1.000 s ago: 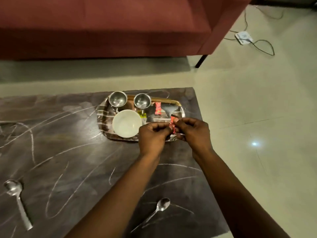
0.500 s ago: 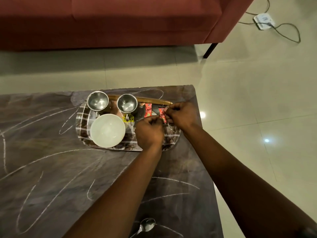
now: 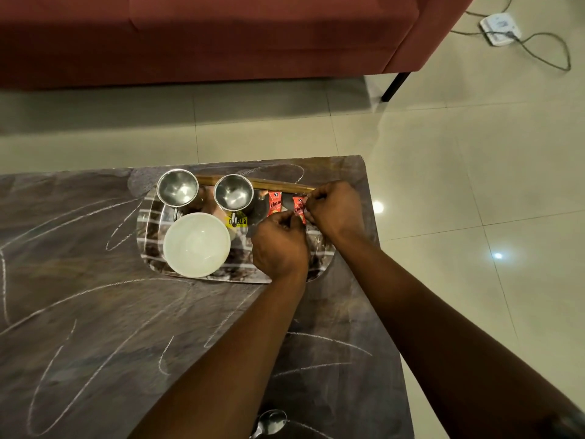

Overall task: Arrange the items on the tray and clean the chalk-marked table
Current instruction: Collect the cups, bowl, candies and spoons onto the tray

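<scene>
Red packet (image 3: 298, 210) was pinched by left grip (image 3: 278, 245) and right grip (image 3: 335, 210) over tray (image 3: 143, 223). Cups (image 3: 177, 186), bowl (image 3: 196, 245) sat on tray. Spoon (image 3: 272, 421), chalk (image 3: 162, 356) waited on table (image 3: 79, 248).

On the chalk-marked table (image 3: 95, 312), the tray (image 3: 146, 226) holds two steel cups (image 3: 177, 186), a white bowl (image 3: 197, 244) and a red sachet (image 3: 274, 203). Just right of it, the right hand (image 3: 337, 209) pinches a second red sachet (image 3: 298, 208) by its top edge; the left hand (image 3: 280, 245) seems to hold its lower end, fingertips hidden.
</scene>
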